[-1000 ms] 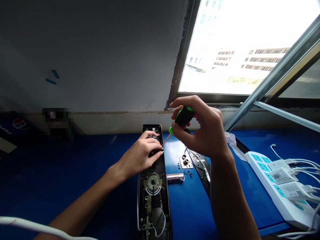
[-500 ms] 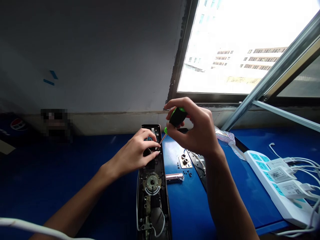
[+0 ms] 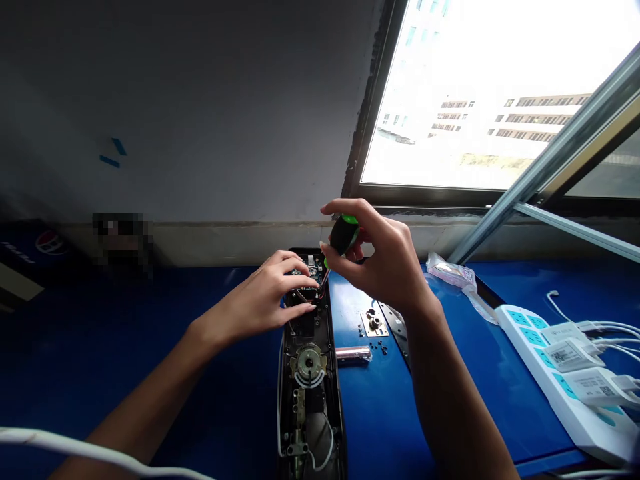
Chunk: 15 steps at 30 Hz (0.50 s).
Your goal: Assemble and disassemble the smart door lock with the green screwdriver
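A long black device housing (image 3: 310,337) lies opened on the blue table, its circuit board, wires and a round metal part (image 3: 309,363) exposed. My left hand (image 3: 273,290) rests over its upper part with fingers spread; thumb and index finger are apart beside the wires near the board. In my right hand (image 3: 383,257) is a screwdriver (image 3: 345,233) with a black and green handle, tilted so its shaft runs down and left into the housing beside my left fingertips. The tip itself is hard to make out there.
Right of the housing lie a shiny pinkish cylinder (image 3: 354,355), a small metal plate (image 3: 375,323), several loose screws (image 3: 383,348) and a black strip-like part (image 3: 397,327). A white power strip (image 3: 550,373) with plugged chargers stands further right. A white cable (image 3: 100,453) crosses the lower left.
The screwdriver in my right hand has become more upright, the hand shifting slightly left. My left fingers have opened a little, and the whole view has shifted slightly.
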Available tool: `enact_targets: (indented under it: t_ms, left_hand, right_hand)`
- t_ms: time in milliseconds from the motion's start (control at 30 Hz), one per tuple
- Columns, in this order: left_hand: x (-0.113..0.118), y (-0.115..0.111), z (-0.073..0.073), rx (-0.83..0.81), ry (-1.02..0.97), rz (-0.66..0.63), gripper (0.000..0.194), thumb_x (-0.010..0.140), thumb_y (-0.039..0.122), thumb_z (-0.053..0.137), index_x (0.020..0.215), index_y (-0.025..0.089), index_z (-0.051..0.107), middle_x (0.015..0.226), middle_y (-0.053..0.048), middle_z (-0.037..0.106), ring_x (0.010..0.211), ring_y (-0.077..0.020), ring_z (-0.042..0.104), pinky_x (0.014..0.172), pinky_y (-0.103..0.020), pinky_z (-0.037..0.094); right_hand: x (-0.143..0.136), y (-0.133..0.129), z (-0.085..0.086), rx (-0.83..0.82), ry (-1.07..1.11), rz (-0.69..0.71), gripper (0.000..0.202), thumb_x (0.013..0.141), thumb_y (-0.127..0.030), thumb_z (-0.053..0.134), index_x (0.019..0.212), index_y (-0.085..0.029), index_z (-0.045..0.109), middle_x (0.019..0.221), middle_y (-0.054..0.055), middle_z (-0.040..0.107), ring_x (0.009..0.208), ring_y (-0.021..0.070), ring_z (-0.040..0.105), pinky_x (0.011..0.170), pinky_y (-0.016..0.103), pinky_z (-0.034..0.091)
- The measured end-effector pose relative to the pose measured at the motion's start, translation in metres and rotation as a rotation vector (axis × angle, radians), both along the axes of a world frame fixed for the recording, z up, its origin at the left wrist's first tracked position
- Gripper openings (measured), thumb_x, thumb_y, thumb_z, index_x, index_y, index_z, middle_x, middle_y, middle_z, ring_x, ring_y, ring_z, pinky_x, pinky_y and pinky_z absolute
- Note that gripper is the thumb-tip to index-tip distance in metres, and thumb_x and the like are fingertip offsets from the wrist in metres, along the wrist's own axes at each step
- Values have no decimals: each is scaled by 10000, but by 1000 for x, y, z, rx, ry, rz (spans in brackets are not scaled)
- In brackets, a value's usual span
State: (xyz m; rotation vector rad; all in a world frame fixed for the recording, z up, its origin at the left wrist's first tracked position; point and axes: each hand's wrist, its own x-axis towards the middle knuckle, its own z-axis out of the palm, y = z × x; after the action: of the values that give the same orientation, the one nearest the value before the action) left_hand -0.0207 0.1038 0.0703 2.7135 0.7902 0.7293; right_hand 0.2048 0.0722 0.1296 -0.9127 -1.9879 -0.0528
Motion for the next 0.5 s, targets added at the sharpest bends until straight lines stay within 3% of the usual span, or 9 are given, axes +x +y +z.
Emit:
enact_targets:
  t_ms: [200, 500]
  left_hand:
    - [4, -7, 2, -6, 11, -23, 193, 944, 275, 734, 1130, 283, 786, 1218, -76, 695, 1330, -289, 506, 1119, -488, 516]
    - [15, -12, -6, 67, 86, -35, 150, 963, 261, 708, 1081, 221, 792, 1250, -105, 635, 1308, -289, 508, 1114, -462, 503]
  right_hand:
    - [-4, 0, 0, 19, -32, -38, 343, 917, -244, 717, 1250, -237, 639, 869, -5, 688, 670, 118, 567, 719, 294, 558]
    - [-1, -3, 2, 18, -26, 8, 304, 925, -220, 703, 1223, -205, 644, 890, -4, 713, 616, 94, 517, 651, 272, 531]
